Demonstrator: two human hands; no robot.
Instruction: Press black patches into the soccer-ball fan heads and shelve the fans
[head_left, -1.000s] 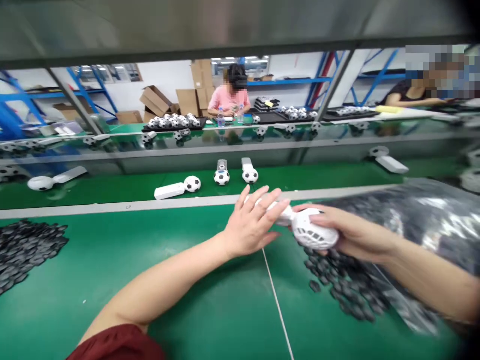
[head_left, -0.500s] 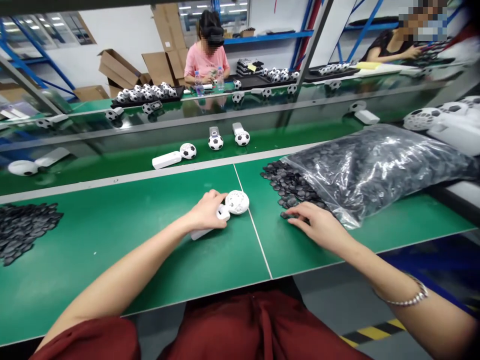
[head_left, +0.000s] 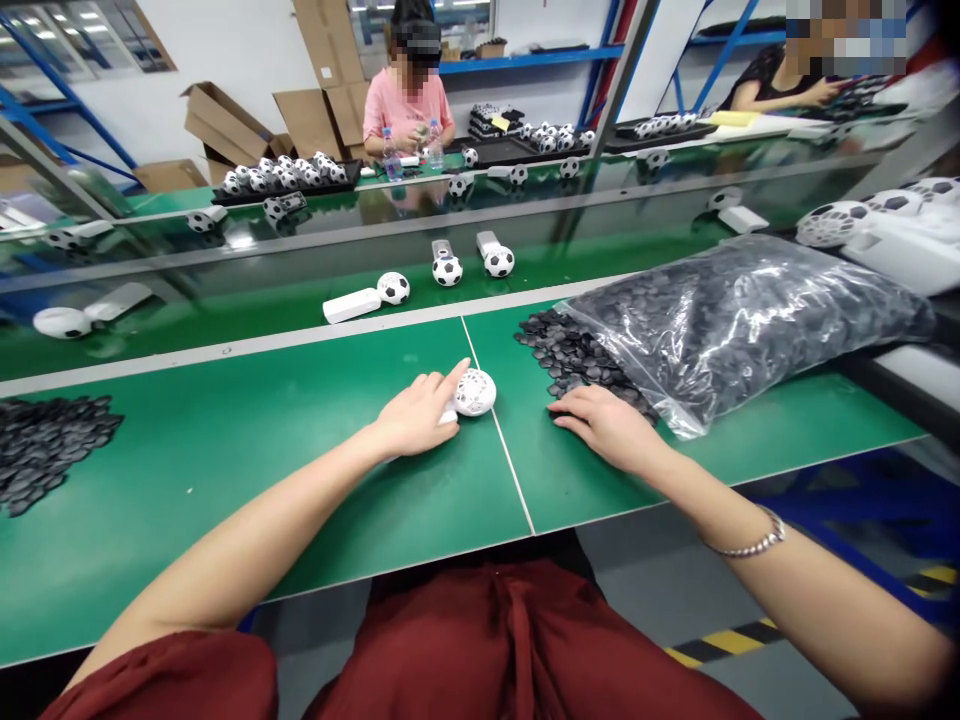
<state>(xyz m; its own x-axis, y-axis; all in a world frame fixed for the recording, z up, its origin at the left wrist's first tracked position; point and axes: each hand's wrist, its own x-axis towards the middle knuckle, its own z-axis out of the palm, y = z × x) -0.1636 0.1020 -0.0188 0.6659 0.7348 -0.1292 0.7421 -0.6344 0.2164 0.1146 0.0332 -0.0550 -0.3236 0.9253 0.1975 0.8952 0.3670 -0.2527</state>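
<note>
My left hand [head_left: 418, 412] is closed around the neck and handle of a white handheld fan [head_left: 475, 393] with a round football-patterned head. Its index finger stretches along the upper edge of that head, and the palm hides most of the handle. Over on the right, my right hand [head_left: 611, 428] rests at the near edge of a loose pile of small black pieces [head_left: 574, 355]. Thumb and fingertips are close together there; whatever is between them is hidden. Beside the pile lies a clear plastic bag [head_left: 750, 320] full of the same black pieces.
Another heap of black pieces [head_left: 52, 445] lies at far left. Beyond the bench's pale rail [head_left: 247, 348], several football fans [head_left: 448, 268] lie on the green belt. White fan parts [head_left: 892, 235] are stacked at right. Two people sit opposite, one in a pink top [head_left: 405, 108].
My left hand has shifted its grip, now covering the fan's neck and handle, index finger extended. The dark piece at my right fingertips is no longer visible. Fans on the belt have moved right.
</note>
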